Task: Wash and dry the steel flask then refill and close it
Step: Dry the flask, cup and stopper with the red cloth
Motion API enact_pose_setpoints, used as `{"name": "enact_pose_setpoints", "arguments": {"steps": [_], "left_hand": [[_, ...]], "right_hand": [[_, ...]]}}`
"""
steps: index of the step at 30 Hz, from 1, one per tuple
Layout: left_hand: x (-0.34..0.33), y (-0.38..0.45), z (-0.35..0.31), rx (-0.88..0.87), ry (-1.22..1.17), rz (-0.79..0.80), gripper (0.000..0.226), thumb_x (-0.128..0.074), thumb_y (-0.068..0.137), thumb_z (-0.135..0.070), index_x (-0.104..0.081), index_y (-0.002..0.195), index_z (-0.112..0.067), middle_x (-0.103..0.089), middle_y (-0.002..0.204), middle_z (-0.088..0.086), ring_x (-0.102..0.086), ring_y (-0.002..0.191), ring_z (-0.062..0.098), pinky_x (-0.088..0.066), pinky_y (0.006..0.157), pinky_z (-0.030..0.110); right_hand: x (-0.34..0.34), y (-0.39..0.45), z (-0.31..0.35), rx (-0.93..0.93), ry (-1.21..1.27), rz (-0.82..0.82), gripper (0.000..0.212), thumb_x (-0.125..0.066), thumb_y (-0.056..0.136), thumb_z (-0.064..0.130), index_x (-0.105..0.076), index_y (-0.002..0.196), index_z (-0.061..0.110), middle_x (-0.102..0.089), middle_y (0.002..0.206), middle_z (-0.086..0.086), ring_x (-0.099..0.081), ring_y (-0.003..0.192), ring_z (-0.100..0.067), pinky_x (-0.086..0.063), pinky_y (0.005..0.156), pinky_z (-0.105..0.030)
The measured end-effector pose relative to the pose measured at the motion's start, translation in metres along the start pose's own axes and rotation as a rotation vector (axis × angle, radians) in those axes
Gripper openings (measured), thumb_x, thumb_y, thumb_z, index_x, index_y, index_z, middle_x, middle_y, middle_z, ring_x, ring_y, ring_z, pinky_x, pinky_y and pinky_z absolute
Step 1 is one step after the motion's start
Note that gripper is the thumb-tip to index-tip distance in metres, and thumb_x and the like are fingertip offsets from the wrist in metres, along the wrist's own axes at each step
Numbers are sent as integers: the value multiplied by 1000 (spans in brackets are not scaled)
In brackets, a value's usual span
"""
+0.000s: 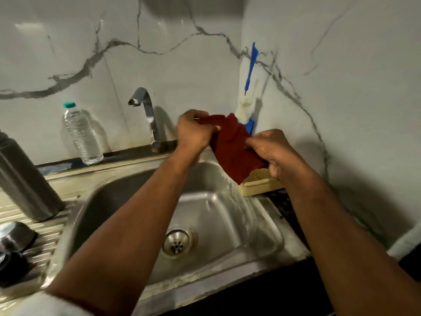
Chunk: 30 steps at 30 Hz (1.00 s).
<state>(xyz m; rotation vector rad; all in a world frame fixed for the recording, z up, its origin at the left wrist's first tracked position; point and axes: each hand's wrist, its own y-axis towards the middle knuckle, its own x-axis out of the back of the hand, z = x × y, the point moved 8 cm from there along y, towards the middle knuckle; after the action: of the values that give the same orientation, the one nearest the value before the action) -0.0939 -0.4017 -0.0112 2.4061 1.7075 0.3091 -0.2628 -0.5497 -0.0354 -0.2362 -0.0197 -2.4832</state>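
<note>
The steel flask [22, 176] stands upright on the ribbed drainboard at the far left, with no hand near it. Its steel cap [16, 234] and a dark round part [10, 263] lie on the drainboard in front of it. Above the sink's back right corner both hands hold a dark red cloth [232, 147]. My left hand [193, 131] pinches its upper left edge. My right hand [273, 151] grips its right side. A clear plastic water bottle [82, 133] with a teal cap stands behind the sink.
The steel sink basin [205, 213] with its drain [176, 241] lies below my arms. A bent tap [148, 112] rises behind it. A blue-handled bottle brush [248, 92] leans in the wall corner, and a beige mesh-topped holder [259, 181] sits under the cloth.
</note>
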Motion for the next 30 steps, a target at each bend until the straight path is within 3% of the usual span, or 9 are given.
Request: {"name": "enact_pose_setpoints", "arguments": {"steps": [3, 5, 7, 11, 15, 18, 22, 26, 30], "left_hand": [[-42, 8, 7, 77, 139, 75, 33, -91, 73, -1, -75, 96, -16, -76, 101, 6, -75, 92, 19, -65, 72, 28], [-63, 12, 14, 81, 302, 167, 28, -90, 75, -2, -76, 92, -19, -75, 102, 3, -72, 94, 16, -62, 69, 25], [-83, 10, 16, -13, 505, 262, 27, -90, 77, -5, -80, 101, -14, -73, 100, 0, -69, 97, 14, -61, 81, 28], [-116, 4, 20, -239, 776, 418, 43, -92, 77, -12, -79, 118, -10, -76, 118, 7, -69, 110, 21, -56, 99, 35], [-129, 8, 28, -282, 818, 452, 60, -93, 77, -15, -70, 133, -11, -70, 131, 8, -65, 122, 24, -53, 104, 35], [-136, 7, 31, -276, 853, 499, 72, -90, 77, -9, -61, 143, -10, -63, 140, 11, -59, 130, 26, -50, 106, 35], [-137, 7, 28, -350, 884, 494, 57, -86, 79, -5, -69, 132, -8, -68, 130, 9, -63, 120, 24, -49, 91, 25], [-136, 7, 37, -343, 944, 496, 28, -82, 83, -10, -76, 110, -4, -74, 107, 11, -69, 100, 25, -59, 88, 36], [-126, 7, 34, -332, 912, 446, 16, -79, 84, -7, -74, 99, -4, -72, 100, 11, -64, 92, 23, -53, 78, 31]], "right_hand": [[23, 13, -8, -13, -66, -114, 11, -70, 71, 7, -71, 80, 0, -74, 79, -13, -73, 76, -28, -65, 71, -45], [34, 18, -10, 13, -180, -157, 4, -65, 71, 10, -62, 70, 8, -65, 69, -5, -66, 68, -23, -53, 49, -26], [39, 22, -13, 51, -373, -168, 8, -69, 74, 14, -65, 78, 9, -65, 73, -5, -65, 66, -23, -37, 43, -19], [38, 27, -17, 108, -573, -178, 23, -78, 74, 20, -72, 93, 9, -69, 82, -6, -67, 75, -25, -40, 51, -22], [35, 28, -20, 158, -698, -169, 28, -80, 80, 22, -68, 101, 7, -71, 95, -12, -71, 91, -32, -46, 66, -28], [27, 25, -20, 214, -788, -182, 31, -78, 88, 26, -64, 109, 7, -71, 107, -13, -70, 100, -33, -45, 70, -30], [24, 20, -19, 259, -955, -239, 19, -65, 96, 17, -64, 112, 7, -69, 113, -15, -68, 104, -35, -50, 73, -37], [16, 15, -14, 279, -1133, -244, 17, -59, 100, 15, -65, 115, 9, -68, 115, -13, -69, 105, -32, -53, 74, -38], [9, 8, -5, 319, -1213, -244, 18, -57, 102, 16, -64, 118, 11, -68, 117, -12, -68, 107, -31, -55, 78, -40]]}}
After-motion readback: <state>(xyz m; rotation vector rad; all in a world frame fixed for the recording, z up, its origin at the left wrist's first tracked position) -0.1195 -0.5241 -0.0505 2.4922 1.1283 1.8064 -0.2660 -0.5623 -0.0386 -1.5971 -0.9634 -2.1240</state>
